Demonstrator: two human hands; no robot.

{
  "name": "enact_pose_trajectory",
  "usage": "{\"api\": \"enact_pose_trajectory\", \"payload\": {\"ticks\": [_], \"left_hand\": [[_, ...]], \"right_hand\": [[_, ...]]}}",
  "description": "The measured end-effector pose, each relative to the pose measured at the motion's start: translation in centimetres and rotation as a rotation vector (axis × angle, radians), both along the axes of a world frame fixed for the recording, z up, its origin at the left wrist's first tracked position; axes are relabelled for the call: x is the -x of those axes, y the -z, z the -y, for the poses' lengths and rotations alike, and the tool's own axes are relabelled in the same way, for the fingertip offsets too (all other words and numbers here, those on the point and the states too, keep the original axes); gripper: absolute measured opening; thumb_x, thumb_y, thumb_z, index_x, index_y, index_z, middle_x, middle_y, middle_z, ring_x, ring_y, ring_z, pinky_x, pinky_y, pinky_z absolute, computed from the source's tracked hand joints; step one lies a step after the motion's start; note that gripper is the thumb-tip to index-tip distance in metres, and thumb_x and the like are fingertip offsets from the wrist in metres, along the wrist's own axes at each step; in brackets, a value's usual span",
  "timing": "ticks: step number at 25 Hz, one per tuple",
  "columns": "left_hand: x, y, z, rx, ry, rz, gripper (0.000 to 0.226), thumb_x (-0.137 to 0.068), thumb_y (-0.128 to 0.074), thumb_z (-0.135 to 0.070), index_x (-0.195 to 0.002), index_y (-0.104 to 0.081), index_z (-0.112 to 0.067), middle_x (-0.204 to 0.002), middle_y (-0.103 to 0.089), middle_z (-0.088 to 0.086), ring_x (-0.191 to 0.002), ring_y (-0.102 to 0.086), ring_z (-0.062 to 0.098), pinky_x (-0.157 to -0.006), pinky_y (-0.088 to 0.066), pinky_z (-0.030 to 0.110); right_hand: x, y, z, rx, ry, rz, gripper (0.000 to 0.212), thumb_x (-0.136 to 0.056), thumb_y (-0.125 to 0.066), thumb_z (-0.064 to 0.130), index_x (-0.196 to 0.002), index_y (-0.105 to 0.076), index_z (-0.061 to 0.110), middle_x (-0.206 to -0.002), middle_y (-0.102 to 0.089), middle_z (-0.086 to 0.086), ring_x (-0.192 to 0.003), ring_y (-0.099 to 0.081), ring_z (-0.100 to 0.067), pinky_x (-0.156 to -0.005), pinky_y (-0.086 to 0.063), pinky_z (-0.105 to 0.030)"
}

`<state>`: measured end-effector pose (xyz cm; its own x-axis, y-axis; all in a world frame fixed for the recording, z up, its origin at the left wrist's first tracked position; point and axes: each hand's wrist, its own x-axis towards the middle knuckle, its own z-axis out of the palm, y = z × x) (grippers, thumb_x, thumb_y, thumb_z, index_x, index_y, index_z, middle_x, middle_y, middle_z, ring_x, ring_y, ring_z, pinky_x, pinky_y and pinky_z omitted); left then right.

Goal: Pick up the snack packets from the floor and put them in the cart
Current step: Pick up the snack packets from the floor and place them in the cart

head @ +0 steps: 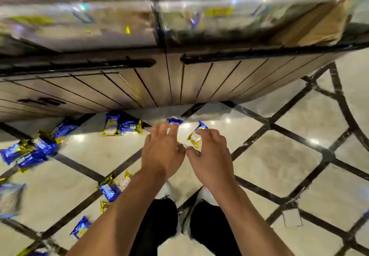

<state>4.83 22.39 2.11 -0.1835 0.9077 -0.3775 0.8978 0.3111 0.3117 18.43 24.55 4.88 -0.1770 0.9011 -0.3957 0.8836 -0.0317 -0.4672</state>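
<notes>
Several blue-and-gold snack packets lie on the glossy tiled floor (279, 156). My left hand (162, 152) reaches down with spread fingers over one packet (175, 121), which is partly hidden by the fingertips. My right hand (210, 156) reaches beside it, its fingertips at a tilted packet (196, 136). Both thumbs sit apart from the packets and almost touch each other. A pair of packets (121, 126) lies by the cabinet foot. A cluster (34, 150) lies at the left, and more packets (110, 189) lie under my left forearm. No cart is in view.
A wooden slatted shelf base (159, 84) with black handles runs across the top, with blurred bagged goods (99, 22) on the shelf above. My legs in black trousers (207, 225) stand at the bottom centre. A small white tag (290, 217) lies on the floor at the right.
</notes>
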Motion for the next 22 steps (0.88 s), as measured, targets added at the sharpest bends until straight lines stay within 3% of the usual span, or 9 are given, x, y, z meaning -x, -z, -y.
{"api": "enact_pose_trajectory", "payload": {"ticks": [6, 10, 14, 19, 22], "left_hand": [[-1.0, 17.7, -3.2, 0.010, 0.025, -0.042, 0.064, -0.082, -0.044, -0.045, -0.141, -0.042, -0.023, -0.136, -0.049, 0.003, -0.125, -0.042, 0.028, -0.103, -0.038, 0.040], [-1.0, 27.3, -4.8, -0.027, -0.038, -0.016, 0.072, -0.085, -0.059, -0.037, -0.149, -0.034, -0.016, -0.140, -0.044, 0.008, -0.128, -0.037, 0.031, -0.105, -0.036, 0.042], [-0.3, 35.8, -5.5, -0.025, -0.067, -0.108, 0.073, -0.086, -0.061, -0.041, -0.149, -0.032, -0.021, -0.142, -0.040, 0.011, -0.130, -0.032, 0.031, -0.104, -0.038, 0.039], [-0.4, 42.7, -5.6, -0.001, -0.111, -0.179, 0.087, -0.082, -0.065, -0.049, -0.153, -0.021, -0.026, -0.154, -0.025, 0.011, -0.137, -0.025, 0.035, -0.107, -0.039, 0.043], [0.0, 44.5, -5.6, 0.000, -0.162, -0.161, 0.091, -0.080, -0.067, -0.049, -0.153, -0.019, -0.025, -0.154, -0.021, 0.011, -0.135, -0.029, 0.034, -0.107, -0.038, 0.042]], "right_hand": [[0.0, 17.0, -2.7, 0.006, 0.094, -0.028, 0.048, -0.085, -0.058, 0.038, -0.130, -0.052, 0.022, -0.132, -0.047, 0.002, -0.125, -0.041, -0.023, -0.090, -0.046, -0.040], [0.1, 27.5, -3.8, -0.016, 0.194, -0.044, 0.048, -0.086, -0.059, 0.038, -0.131, -0.051, 0.022, -0.134, -0.046, 0.002, -0.127, -0.039, -0.021, -0.090, -0.047, -0.038], [-0.2, 37.7, -4.0, -0.008, 0.246, 0.026, 0.065, -0.086, -0.060, 0.041, -0.144, -0.039, 0.022, -0.145, -0.035, -0.003, -0.131, -0.027, -0.024, -0.100, -0.042, -0.042], [-0.6, 44.9, -3.5, -0.060, 0.367, 0.138, 0.083, -0.080, -0.065, 0.054, -0.150, -0.030, 0.025, -0.153, -0.017, -0.009, -0.135, -0.020, -0.030, -0.108, -0.031, -0.045], [-1.1, 46.6, -3.1, -0.039, 0.399, 0.154, 0.088, -0.079, -0.066, 0.054, -0.151, -0.024, 0.024, -0.153, -0.011, -0.010, -0.132, -0.025, -0.033, -0.106, -0.034, -0.047]]}}
